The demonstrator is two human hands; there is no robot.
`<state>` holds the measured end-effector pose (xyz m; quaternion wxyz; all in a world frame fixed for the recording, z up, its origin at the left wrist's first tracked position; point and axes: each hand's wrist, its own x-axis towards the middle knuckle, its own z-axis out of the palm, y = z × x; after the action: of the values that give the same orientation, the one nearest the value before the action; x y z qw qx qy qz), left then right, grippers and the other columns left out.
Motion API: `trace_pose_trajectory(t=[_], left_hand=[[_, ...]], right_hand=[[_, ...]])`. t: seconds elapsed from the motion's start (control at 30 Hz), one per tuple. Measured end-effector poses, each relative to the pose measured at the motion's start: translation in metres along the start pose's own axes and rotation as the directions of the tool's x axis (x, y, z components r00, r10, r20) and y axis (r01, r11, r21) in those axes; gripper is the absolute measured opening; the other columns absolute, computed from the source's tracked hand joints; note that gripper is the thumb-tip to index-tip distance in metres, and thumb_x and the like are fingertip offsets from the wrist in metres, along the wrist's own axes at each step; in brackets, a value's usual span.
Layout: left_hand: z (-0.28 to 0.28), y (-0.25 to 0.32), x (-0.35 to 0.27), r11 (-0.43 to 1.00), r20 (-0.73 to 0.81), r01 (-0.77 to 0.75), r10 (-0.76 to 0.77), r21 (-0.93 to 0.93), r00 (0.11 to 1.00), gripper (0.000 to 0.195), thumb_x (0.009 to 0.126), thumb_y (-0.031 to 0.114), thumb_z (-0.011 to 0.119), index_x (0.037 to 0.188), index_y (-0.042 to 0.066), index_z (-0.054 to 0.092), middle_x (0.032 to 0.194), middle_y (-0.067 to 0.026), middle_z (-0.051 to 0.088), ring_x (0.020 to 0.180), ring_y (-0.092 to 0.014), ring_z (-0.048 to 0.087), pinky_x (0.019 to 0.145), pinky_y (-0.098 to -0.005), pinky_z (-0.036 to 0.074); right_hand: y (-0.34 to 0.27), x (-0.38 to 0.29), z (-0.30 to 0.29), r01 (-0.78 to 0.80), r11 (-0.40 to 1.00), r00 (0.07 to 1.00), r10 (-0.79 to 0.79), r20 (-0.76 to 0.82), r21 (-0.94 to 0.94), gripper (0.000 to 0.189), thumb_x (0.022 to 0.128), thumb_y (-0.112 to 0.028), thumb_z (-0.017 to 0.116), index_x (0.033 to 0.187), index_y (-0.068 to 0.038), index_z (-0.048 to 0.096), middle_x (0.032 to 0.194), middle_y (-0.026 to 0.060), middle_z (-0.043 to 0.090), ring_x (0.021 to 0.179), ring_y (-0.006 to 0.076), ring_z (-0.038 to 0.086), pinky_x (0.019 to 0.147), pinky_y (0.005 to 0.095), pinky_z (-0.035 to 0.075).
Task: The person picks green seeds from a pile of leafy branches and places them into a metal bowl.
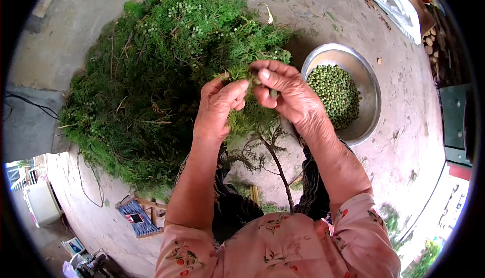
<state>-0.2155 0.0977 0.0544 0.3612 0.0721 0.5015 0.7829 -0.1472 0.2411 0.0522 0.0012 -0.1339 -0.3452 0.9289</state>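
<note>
Between thumb and fingers, my left hand (219,105) grips a leafy conifer branch (244,121), whose bare brown stem (279,168) runs down toward my lap. My right hand (286,92) is closed around a few small green cones at the upper sprigs, close to the left fingertips. Some of what the right fingers hold is hidden. To the right stands a round metal basin (369,88), partly filled with small green cones (333,96). A large heap of cut conifer branches (159,88) spreads in front and to the left, with pale cones among its foliage.
A low stool with a woven blue seat (136,215) stands at the lower left, a phone (134,218) on it. Thin cables (91,187) cross the concrete floor. At the upper right lie a white plastic bag (394,7) and stacked firewood (431,45).
</note>
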Motion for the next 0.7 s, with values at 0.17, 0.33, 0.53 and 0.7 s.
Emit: trace_pose_trajectory(t=[0.17,0.33,0.53,0.7], left_hand=[[-0.013,0.001,0.007,0.978,-0.041,0.003,-0.012,-0.209,0.999,0.005,0.079,0.007,0.057,0.075,0.005,0.055,0.055,0.0011,0.045,0.046,-0.007,0.037,0.046,-0.0240,0.033],[-0.013,0.001,0.009,0.978,-0.093,-0.009,-0.011,-0.208,0.996,0.015,0.082,0.014,0.054,0.070,0.006,0.049,0.057,0.0002,0.044,0.047,-0.010,0.037,0.049,-0.0267,0.035],[-0.011,0.001,0.007,0.977,-0.150,-0.004,-0.029,-0.215,0.988,0.016,0.085,0.017,0.051,0.075,0.008,0.044,0.059,0.0001,0.042,0.051,-0.009,0.036,0.053,-0.0253,0.036],[-0.006,-0.001,0.006,0.961,-0.171,0.002,-0.051,-0.278,0.984,0.020,0.082,0.015,0.054,0.066,0.007,0.045,0.057,-0.0007,0.042,0.049,-0.011,0.035,0.052,-0.0275,0.034]], right_hand=[[-0.035,-0.003,-0.032,0.144,0.983,0.950,-0.169,-0.261,-0.111,0.027,0.079,-0.001,0.056,0.104,0.003,0.049,0.072,0.0057,0.053,0.058,0.0137,0.050,0.046,0.0216,0.037],[-0.066,-0.033,-0.106,0.098,0.716,0.647,-0.573,-0.502,-0.691,0.029,0.073,0.004,0.054,0.102,0.000,0.054,0.086,0.0092,0.056,0.073,0.0184,0.054,0.059,0.0283,0.045],[-0.080,-0.082,-0.135,-0.511,-0.288,0.507,-0.862,-0.013,-0.810,0.036,0.067,0.010,0.048,0.100,-0.001,0.059,0.100,0.0196,0.058,0.095,0.0344,0.055,0.081,0.0372,0.044],[-0.088,-0.095,-0.155,-0.577,-0.294,0.456,-0.890,-0.002,-0.762,0.038,0.065,0.012,0.046,0.099,0.000,0.060,0.095,0.0210,0.059,0.095,0.0349,0.055,0.080,0.0375,0.044]])
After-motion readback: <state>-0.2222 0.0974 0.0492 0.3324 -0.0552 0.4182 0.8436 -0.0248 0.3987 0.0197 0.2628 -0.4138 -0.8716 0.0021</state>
